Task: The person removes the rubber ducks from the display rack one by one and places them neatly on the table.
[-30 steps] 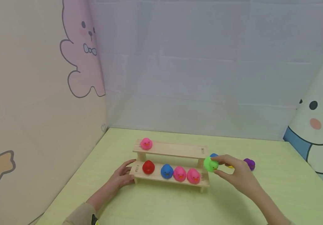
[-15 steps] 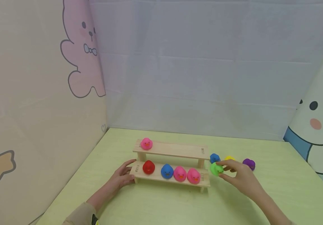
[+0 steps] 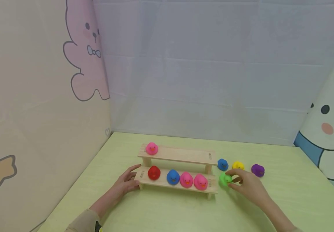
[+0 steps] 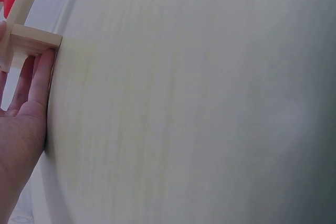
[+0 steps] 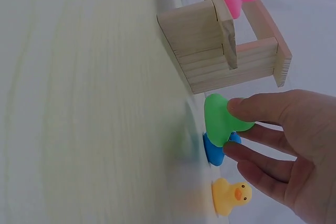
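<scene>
A green rubber duck (image 3: pixel 225 179) is pinched between the thumb and fingers of my right hand (image 3: pixel 249 187), just right of the two-step wooden shelf (image 3: pixel 184 154). In the right wrist view, the green duck (image 5: pixel 218 119) partly covers a blue duck (image 5: pixel 214 151). My left hand (image 3: pixel 126 182) holds the shelf's left end, thumb toward the front and fingers behind; the left wrist view shows its fingers (image 4: pixel 39 85) against a leg. On the lower step sit a red duck (image 3: pixel 154 173), a blue duck (image 3: pixel 173 177) and two pink ducks (image 3: pixel 186 179). One pink duck (image 3: pixel 152 148) stands on the upper step's left.
Behind my right hand, a blue duck (image 3: pixel 222 164), a yellow duck (image 3: pixel 238 165) and a purple duck (image 3: pixel 258 170) lie on the pale green table (image 3: pixel 161 212). Printed cloth walls (image 3: pixel 207 77) enclose the table at the back and sides.
My right hand has moved the green duck right and down, from beside the shelf's right end to near the table. The yellow and blue ducks have come into fuller view. The left hand stays put.
</scene>
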`<state>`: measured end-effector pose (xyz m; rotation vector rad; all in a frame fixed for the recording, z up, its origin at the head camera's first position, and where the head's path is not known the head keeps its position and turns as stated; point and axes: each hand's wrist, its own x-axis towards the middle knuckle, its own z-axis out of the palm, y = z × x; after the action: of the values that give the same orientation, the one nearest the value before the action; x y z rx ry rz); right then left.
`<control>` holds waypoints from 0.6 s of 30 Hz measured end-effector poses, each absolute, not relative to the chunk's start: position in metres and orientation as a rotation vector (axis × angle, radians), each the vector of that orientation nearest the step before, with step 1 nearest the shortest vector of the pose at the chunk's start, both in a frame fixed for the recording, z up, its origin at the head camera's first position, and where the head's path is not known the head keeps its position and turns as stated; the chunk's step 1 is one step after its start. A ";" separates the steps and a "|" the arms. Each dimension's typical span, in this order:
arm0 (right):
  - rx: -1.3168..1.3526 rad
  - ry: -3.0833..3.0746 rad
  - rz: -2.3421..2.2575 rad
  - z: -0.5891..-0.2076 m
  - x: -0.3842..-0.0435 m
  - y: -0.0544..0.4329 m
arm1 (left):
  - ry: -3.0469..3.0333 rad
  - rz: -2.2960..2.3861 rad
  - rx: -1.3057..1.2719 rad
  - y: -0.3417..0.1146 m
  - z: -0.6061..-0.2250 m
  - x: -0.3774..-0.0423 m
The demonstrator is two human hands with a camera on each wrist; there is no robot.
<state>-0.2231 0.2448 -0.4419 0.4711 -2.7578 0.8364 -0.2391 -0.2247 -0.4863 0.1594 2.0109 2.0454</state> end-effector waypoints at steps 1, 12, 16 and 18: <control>0.462 -2.770 0.848 -0.443 -0.224 0.245 | 2.011 2.045 0.157 -0.225 -0.486 -0.239; 0.473 -2.822 0.868 -0.453 -0.227 0.243 | 2.010 2.052 0.152 -0.224 -0.486 -0.239; 0.474 -2.825 0.864 -0.453 -0.227 0.243 | 2.014 2.053 0.146 -0.224 -0.486 -0.239; 0.474 -2.829 0.866 -0.452 -0.226 0.242 | 2.012 2.053 0.147 -0.224 -0.487 -0.239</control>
<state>-0.2259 0.2423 -0.4520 0.4742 -2.8285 0.8664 -0.2393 -0.2244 -0.4868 0.1466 2.0116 2.0528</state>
